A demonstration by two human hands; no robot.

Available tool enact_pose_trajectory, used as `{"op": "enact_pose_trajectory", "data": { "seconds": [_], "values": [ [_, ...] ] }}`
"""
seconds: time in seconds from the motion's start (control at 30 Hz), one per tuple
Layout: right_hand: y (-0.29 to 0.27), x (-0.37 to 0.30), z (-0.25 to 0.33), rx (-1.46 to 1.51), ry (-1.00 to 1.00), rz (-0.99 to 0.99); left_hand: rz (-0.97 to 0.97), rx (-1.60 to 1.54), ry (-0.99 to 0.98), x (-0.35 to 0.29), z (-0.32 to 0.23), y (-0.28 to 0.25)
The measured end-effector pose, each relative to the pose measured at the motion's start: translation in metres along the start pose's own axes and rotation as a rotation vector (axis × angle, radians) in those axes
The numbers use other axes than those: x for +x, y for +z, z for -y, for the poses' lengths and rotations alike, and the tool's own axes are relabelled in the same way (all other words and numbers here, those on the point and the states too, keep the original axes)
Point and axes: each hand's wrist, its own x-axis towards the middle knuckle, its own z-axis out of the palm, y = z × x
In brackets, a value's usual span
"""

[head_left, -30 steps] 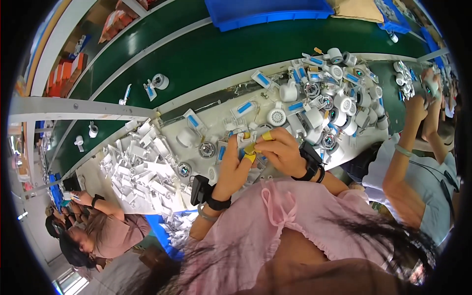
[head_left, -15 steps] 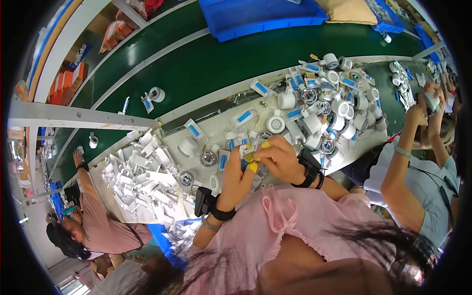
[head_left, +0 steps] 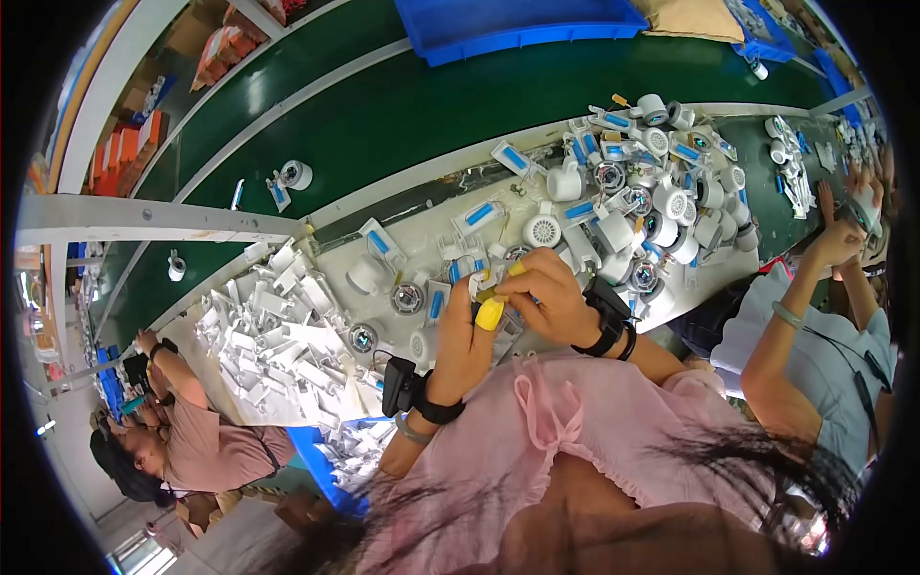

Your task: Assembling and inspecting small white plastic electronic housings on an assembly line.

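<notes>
My left hand [head_left: 460,347] is closed in a pinch on a small white plastic part [head_left: 475,285], mostly hidden by the fingers. My right hand [head_left: 548,302] meets it from the right, thumb and forefinger pinched together at the same part; whatever lies between these fingertips is hidden. Yellow covers [head_left: 490,313] wrap some fingertips. Just beyond the hands lie small white fan-like units with a blue-striped handle [head_left: 479,218], a round grille [head_left: 542,231] and a motor-like ring [head_left: 407,297].
Loose white plastic pieces [head_left: 278,335] heap up at the left, and a pile of round white units [head_left: 671,204] covers the right. Beyond the bench runs a green belt [head_left: 355,134] with a blue tray [head_left: 527,38]. Co-workers sit at left [head_left: 211,431] and right [head_left: 815,355].
My hands stay together over the bench, with the fingers slightly shifted and my left thumb turned. The left co-worker's arm has drawn back from the belt; the right co-worker's hands have moved lower.
</notes>
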Motion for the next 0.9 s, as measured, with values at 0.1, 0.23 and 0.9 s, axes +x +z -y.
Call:
{"op": "enact_pose_trajectory", "data": {
  "seconds": [0.1,0.23,0.9],
  "values": [
    [0.003,0.0,-0.003,0.001,-0.011,-0.011,-0.041,-0.005,0.023,0.002,0.009,0.003],
    [0.005,0.004,0.001,-0.005,0.003,0.014,-0.086,0.079,0.057,0.001,0.009,-0.002],
    [0.017,0.005,0.002,0.0,0.054,0.087,-0.16,0.032,-0.047,0.002,0.01,-0.005]
  ]
}}
